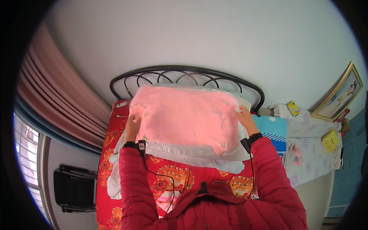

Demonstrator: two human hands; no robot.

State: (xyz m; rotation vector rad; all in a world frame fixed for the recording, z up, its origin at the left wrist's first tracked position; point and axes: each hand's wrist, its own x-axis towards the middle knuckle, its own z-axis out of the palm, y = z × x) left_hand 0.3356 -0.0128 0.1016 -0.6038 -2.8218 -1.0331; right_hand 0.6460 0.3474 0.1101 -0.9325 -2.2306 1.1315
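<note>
A pink pillow (184,115) with a wrinkled cover stretches between my two hands, in front of the headboard. At its left edge my left hand (133,125) is closed, thumb against the fabric. My right hand (247,120) grips the right edge, fingers bent around the cloth. White bedding (191,158) lies beneath the pillow and shows along its near side. The pillow's lower right corner droops. Both wrists carry black bands with small devices and cables.
The bed wears a red flowered sheet (168,178). A black metal headboard (184,67) stands at the wall. To the right are a second bed surface (306,165) and a framed picture (341,94). A black folding chair (74,188) and curtains (61,88) are at left.
</note>
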